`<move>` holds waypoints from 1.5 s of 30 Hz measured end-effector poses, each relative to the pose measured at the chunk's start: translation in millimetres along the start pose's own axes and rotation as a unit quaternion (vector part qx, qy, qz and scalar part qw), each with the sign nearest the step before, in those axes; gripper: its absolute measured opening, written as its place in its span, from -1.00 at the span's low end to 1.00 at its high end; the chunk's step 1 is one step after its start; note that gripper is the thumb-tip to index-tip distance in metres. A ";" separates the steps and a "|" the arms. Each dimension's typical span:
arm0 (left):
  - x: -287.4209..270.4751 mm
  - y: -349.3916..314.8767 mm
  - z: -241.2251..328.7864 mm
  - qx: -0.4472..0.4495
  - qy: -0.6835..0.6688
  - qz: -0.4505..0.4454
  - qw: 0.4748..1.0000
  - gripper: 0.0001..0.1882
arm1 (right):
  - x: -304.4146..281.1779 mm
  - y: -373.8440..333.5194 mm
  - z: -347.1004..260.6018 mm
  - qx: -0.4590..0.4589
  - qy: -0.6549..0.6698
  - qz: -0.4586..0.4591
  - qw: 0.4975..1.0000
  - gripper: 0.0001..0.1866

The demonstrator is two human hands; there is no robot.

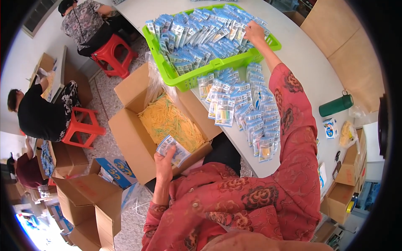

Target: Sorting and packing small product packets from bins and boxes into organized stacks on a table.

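My left hand (pixel 165 162) grips a small blue-and-white plastic packet (pixel 173 151), thumb on top, over the near edge of an open cardboard box (pixel 125 125). Loose thin yellow and green sticks (pixel 171 121) fill that box. Stretched across the table, my right hand (pixel 254 34) has its fingers curled down at the packets (pixel 209 31) in the right part of a bright green basket (pixel 217 64). What those fingers pinch, if anything, is hidden. Many like packets (pixel 240 100) lie in overlapping rows on the table in front of the basket, beneath and beside my right forearm.
On the white table (pixel 295 46) a green bottle (pixel 336 105) lies to the right, near a small blue-and-white pack (pixel 330 128). Empty cardboard cartons (pixel 86 196) stand on the floor at lower left. Several people sit working at left, two on red stools (pixel 113 54).
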State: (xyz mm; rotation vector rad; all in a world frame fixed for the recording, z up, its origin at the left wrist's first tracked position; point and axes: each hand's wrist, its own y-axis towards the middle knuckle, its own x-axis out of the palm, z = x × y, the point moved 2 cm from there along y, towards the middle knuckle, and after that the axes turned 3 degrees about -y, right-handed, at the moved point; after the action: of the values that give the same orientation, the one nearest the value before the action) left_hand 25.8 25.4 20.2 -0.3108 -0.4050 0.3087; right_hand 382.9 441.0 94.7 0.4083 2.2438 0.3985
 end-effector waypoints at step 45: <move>-17.5 -7.0 23.0 0.108 0.092 -0.058 0.988 -0.83 | 37.4 -307.5 -250.7 -0.370 0.256 -0.578 0.681 -0.79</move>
State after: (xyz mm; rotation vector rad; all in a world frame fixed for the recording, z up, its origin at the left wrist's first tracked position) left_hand 2.3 18.2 36.9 -0.1019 -0.2042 0.2054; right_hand 118.9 142.7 101.4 -1.6573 2.0778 0.6872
